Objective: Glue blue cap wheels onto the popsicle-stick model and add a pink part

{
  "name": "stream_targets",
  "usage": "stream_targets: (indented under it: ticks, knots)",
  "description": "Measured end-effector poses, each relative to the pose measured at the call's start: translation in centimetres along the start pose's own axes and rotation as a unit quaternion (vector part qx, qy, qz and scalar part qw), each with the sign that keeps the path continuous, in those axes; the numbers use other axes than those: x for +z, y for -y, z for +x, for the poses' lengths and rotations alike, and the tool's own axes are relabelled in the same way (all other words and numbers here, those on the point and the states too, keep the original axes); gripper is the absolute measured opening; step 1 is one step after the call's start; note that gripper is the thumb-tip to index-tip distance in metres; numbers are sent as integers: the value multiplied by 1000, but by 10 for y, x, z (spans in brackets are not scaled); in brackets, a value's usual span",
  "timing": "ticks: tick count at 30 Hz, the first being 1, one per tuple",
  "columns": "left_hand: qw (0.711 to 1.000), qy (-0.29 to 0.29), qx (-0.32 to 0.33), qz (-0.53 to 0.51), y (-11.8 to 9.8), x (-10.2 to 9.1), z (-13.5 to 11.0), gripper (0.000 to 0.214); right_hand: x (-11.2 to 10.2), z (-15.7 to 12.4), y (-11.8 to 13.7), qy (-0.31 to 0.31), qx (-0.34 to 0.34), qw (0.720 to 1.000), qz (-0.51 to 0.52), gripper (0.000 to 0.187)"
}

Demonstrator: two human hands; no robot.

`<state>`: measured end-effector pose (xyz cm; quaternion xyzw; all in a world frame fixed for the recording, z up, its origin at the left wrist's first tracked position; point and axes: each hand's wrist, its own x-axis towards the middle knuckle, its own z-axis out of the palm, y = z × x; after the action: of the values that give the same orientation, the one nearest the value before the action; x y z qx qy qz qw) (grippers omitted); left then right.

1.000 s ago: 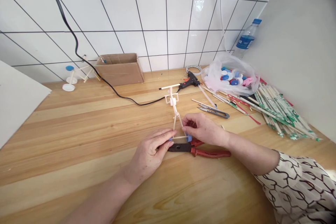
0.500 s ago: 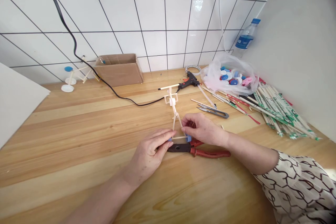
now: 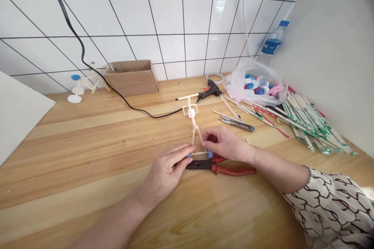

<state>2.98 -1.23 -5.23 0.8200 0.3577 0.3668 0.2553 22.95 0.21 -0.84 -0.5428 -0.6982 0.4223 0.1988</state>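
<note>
A small model built from pale wooden sticks (image 3: 193, 124) stands on the wooden worktop, its long frame running away from me. At its near end, a crosspiece carries blue bottle caps, one on the right (image 3: 209, 154) and one on the left (image 3: 188, 156), partly hidden by my fingers. My left hand (image 3: 165, 173) grips the left end of the crosspiece, and my right hand (image 3: 224, 144) pinches the right end at the cap. Red-handled pliers (image 3: 233, 170) lie directly beneath and beyond the hands, their black jaws partly covered by the model.
A black glue gun (image 3: 209, 92) lies just beyond the model, its cable trailing left. To the right are thread snips (image 3: 238, 124), loose sticks, a plastic bag of bottle caps (image 3: 255, 85) and bundled chopsticks (image 3: 309, 124). A cardboard box (image 3: 131, 78) and a finished stick model (image 3: 84, 83) stand at the back.
The whole view has shifted slightly, with things sitting a little higher and further left. My hands remain on the crosspiece in nearly the same grip.
</note>
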Motion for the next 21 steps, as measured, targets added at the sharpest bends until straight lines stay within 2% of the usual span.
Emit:
stream_targets:
  ticks: [21]
  knots:
    - [1000,4,-12,5,-1,0,1,26,2,-1,1,-15,10,1000,1,7]
